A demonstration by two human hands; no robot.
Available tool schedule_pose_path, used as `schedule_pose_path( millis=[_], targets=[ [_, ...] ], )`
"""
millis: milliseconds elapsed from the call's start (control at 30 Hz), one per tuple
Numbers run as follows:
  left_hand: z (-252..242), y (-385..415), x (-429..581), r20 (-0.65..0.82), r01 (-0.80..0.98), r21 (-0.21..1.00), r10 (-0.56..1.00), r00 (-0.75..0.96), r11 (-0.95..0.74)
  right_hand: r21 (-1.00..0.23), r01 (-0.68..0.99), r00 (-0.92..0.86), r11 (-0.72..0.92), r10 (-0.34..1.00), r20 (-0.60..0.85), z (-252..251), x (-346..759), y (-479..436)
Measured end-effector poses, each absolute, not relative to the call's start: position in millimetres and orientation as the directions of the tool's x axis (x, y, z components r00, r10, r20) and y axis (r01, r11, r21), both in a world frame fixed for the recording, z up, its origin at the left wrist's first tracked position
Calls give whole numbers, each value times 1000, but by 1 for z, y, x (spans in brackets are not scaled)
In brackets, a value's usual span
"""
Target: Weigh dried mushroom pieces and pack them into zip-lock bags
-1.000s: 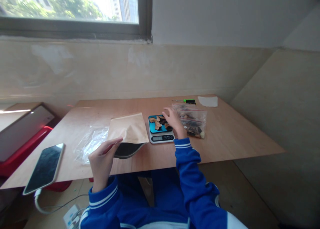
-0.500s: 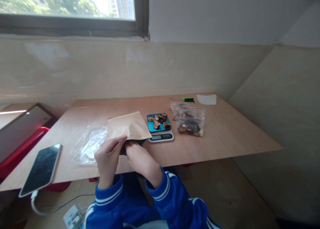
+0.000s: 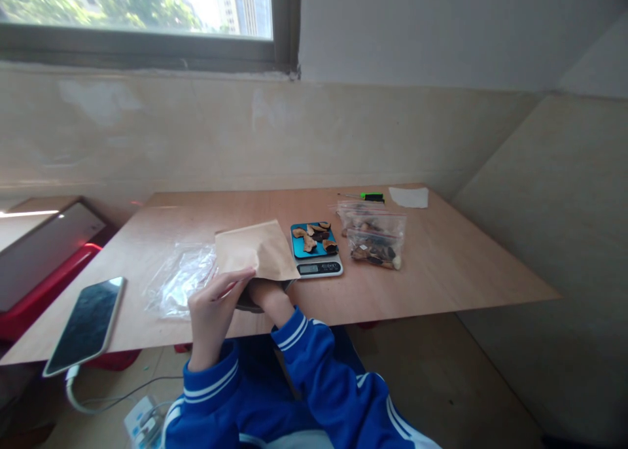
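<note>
A brown paper bag [image 3: 255, 247] lies at the table's front, its mouth facing me. My left hand [image 3: 216, 308] pinches the upper edge of that mouth and holds it raised. Inside the bag is my right hand [image 3: 271, 298], in up to about the wrist; its fingers are hidden. Just right of the bag stands a kitchen scale [image 3: 321, 268] with a blue top and a small display. Several dried brown slices [image 3: 310, 242], like dried mushroom, rest on it. To the scale's right are zip bags [image 3: 377, 247] filled with similar dried pieces.
Crumpled clear plastic bags [image 3: 184, 282] lie left of the paper bag. A phone or tablet [image 3: 86, 324] with a cable plugged in sits at the table's left edge. Toward the back are a green-and-black screwdriver [image 3: 370, 197] and a white paper sheet [image 3: 409, 197].
My right hand has gone deeper into the paper bag, its forearm moving forward. My left hand keeps its pinch on the edge. The view has shifted slightly.
</note>
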State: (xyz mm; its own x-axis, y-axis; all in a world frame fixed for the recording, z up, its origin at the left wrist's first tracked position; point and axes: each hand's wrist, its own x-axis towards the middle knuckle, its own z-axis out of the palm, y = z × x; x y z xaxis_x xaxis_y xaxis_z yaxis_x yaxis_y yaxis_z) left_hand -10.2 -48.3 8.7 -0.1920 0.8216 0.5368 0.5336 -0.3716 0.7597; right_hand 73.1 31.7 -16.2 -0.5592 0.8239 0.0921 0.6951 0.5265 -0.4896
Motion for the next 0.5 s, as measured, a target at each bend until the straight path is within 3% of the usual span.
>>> schedule_pose_path(
  millis=[500],
  targets=[
    [7, -46, -9, 512, 486, 787, 842, -171, -380, -634, 619, -569, 465, 821, 47, -11, 85, 24]
  ],
)
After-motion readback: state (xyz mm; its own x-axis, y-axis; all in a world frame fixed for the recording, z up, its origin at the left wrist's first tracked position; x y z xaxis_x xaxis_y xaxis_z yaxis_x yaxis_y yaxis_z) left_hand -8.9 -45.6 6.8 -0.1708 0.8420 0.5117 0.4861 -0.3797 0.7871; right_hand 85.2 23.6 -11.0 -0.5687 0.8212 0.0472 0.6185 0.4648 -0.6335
